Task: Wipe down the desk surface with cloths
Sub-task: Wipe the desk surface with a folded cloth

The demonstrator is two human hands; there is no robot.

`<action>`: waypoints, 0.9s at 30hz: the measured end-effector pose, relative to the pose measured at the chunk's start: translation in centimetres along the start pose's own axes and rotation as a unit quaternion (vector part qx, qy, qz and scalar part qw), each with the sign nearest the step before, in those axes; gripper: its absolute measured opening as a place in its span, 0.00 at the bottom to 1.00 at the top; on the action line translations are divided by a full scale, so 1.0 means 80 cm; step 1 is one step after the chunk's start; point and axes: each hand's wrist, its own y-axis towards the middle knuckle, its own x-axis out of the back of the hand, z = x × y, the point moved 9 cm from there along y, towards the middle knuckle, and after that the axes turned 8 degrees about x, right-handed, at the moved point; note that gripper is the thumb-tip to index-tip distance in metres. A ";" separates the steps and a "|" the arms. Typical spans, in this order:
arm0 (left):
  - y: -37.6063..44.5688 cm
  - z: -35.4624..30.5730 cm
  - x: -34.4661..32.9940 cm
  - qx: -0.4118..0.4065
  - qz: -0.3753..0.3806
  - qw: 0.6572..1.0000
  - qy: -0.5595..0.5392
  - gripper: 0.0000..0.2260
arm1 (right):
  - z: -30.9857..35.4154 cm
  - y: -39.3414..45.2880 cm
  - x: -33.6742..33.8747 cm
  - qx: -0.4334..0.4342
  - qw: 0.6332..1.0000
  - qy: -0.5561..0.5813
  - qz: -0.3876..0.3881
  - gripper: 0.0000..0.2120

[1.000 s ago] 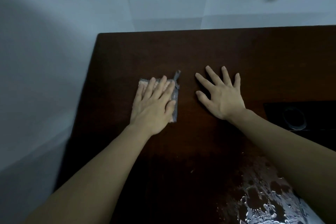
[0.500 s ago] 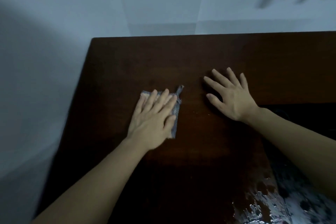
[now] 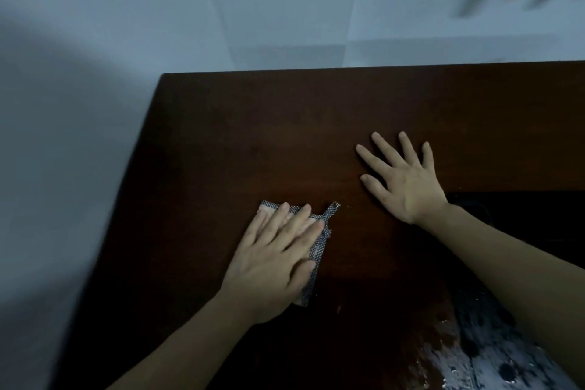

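The left hand [image 3: 272, 266] lies flat on a small folded cloth [image 3: 318, 252], fingers straight and close together, pressing it down onto the dark wooden desk [image 3: 253, 136]. Nothing is gripped; the palm and fingers simply cover most of the cloth. The cloth has a fine grey checked weave with a paler patch at its far left corner, and it shows along the hand's right side and past the fingertips, with one thin corner sticking out toward the far right. It sits on the left half of the desk, nearer the near edge than the far one.

The right hand [image 3: 408, 187] rests palm down on bare wood, farther away and to the right of the cloth, well apart from it. Its fingers are spread and straight, holding nothing.

At the near right corner the desk carries a pale, mottled patch [image 3: 493, 367], possibly wet or foamy, though the dim light makes that hard to tell. A black area [image 3: 538, 218] lies just right of the right wrist. Behind the desk stands a pale wall [image 3: 285, 9].
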 end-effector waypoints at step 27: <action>0.092 -0.022 0.011 0.255 -0.030 0.966 -0.020 0.26 | 0.001 0.003 0.000 0.036 0.999 0.015 -0.028 0.30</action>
